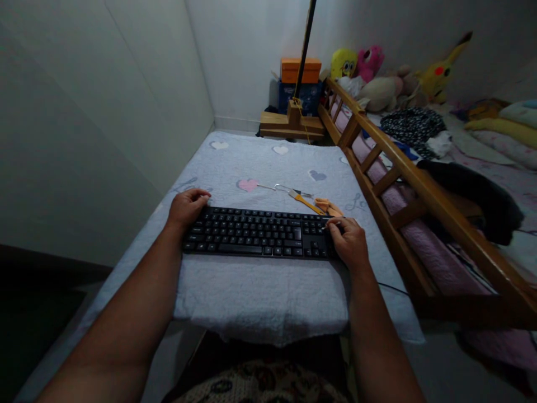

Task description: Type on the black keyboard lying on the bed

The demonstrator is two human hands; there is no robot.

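Observation:
A black keyboard (pixel 260 232) lies flat on the cloth-covered table, its long side facing me. At its upper left corner rests my left hand (pixel 187 208), with fingers bent together; whether they grip the edge is too dark to tell. My right hand (pixel 349 239) is over the keyboard's right end, thumb and fingers pinched on a thin, pale stick like a cotton swab, whose tip is near the keys. Just behind the keyboard lie a yellow-handled brush (pixel 308 202), a thin metal tool (pixel 287 187), a thin pale stick (pixel 265 186) and a crumpled orange cloth (pixel 328 207).
A wooden bed rail (pixel 388 151) runs along the table's right side, with plush toys (pixel 381 92) and bedding beyond. Behind the table stand a wooden stand base (pixel 293 123) and an orange box (pixel 300 71). A pale wall or panel is on the left. A cable leaves at right.

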